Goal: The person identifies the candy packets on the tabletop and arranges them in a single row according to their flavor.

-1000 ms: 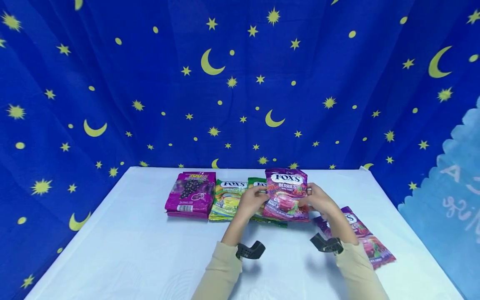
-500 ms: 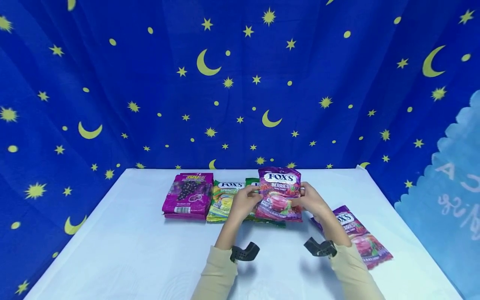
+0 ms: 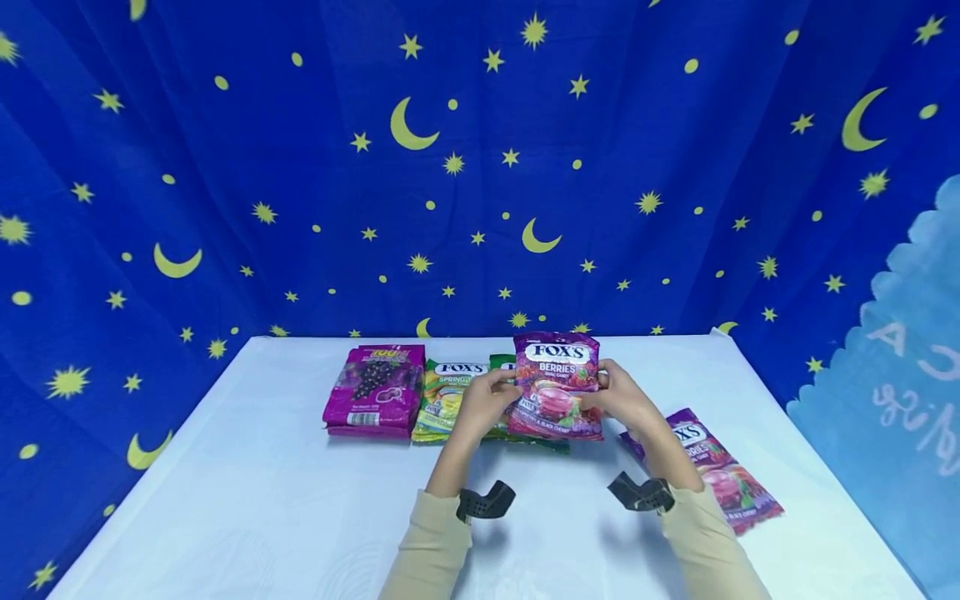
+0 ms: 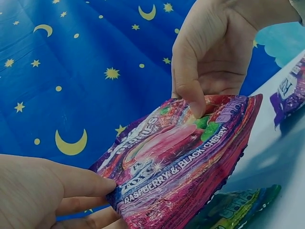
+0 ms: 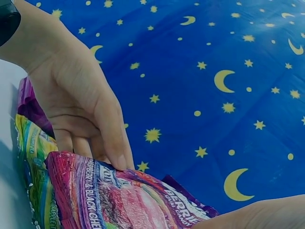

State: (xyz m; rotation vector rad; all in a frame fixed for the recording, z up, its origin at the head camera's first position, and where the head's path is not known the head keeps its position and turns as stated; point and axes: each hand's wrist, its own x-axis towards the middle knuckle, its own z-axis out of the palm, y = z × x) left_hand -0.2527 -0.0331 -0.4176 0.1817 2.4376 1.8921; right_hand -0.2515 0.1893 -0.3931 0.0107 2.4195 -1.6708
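Two hands (image 3: pixel 484 405), two berries bags (image 3: pixel 557 385)

Head view: looks forward and down from above and behind the left grip (image 3: pixel 483 406) and right grip (image 3: pixel 626 400), farthest off, with the surface (image 3: pixel 285 500) beneath them and the starry curtain (image 3: pixel 480 196) beyond. Left wrist view: sits close at the left grip, facing across the berries bag (image 3: pixel 555 385) to the right grip. Right wrist view: sits close at the right grip, facing the left. Both wrist views share the bag, both grips and the curtain.
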